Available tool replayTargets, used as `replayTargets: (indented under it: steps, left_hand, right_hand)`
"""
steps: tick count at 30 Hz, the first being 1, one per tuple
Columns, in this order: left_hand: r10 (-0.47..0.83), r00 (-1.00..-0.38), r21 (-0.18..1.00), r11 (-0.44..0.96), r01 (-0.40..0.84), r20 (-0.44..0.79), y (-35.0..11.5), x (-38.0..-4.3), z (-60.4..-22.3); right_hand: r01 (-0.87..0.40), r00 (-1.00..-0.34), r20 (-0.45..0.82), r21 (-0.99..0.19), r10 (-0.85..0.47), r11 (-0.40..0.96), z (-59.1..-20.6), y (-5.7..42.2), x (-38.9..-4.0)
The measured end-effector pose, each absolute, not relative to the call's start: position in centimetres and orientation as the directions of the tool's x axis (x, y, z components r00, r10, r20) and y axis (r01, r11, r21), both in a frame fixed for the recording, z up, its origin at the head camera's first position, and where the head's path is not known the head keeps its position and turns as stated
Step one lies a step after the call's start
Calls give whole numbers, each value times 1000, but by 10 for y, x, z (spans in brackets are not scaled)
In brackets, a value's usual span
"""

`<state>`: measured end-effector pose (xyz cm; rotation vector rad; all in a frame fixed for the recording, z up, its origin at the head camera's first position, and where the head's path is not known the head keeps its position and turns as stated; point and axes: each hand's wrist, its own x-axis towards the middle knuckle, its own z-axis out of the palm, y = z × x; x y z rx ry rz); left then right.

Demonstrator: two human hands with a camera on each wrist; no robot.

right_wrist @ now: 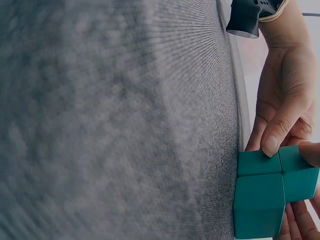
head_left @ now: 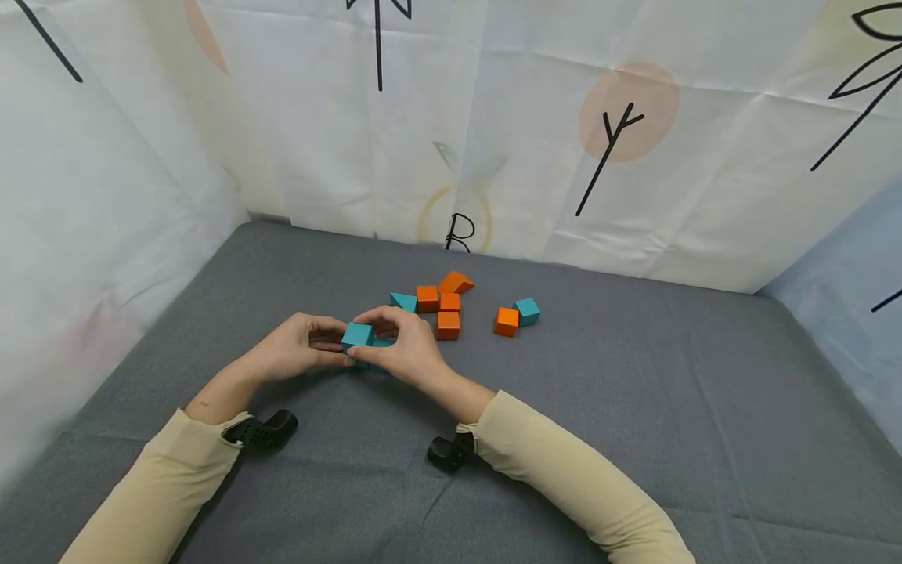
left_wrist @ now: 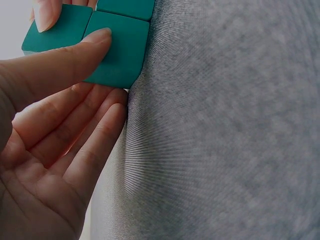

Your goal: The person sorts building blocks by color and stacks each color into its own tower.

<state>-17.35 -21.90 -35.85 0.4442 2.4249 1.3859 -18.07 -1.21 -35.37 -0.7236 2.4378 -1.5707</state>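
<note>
Two teal cubes stand one on the other between my hands, with a third teal cube (right_wrist: 259, 212) on the cloth beside the lower one. My left hand (head_left: 292, 348) holds the lower cube (left_wrist: 122, 55), its thumb flat against the near face and its fingers behind. With thumb and fingers, my right hand (head_left: 409, 348) pinches the upper cube (head_left: 357, 334), which sits flush on the lower cube. Just beyond the right fingers lies a teal triangular block (head_left: 404, 301), partly hidden by that hand.
Behind the hands are several orange cubes (head_left: 448, 326) and an orange triangular block (head_left: 456, 281). To their right, an orange cube (head_left: 506, 322) touches a teal cube (head_left: 527, 312). Grey cloth (head_left: 634, 407) covers the table, and a patterned white curtain (head_left: 521, 196) hangs behind it.
</note>
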Motion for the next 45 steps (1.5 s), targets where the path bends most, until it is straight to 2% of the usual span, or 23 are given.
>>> replayTargets:
  steps: [19,26,45]
  left_hand:
    - [392,-911,854,509,104,-123,-217,-175,-359]
    - [383,-916,846,521,108,-119,-216,-176,-358]
    - [385,-915,844,526,107,-124,-219,-174,-358]
  right_hand:
    - [-278,-861,42,-873,-507,400,-353,17,-188]
    - [-318,-870,78,-844,-488,432,-351,37,-190]
    - [-293,-924,133,-850,-360,438,-347,79,-194]
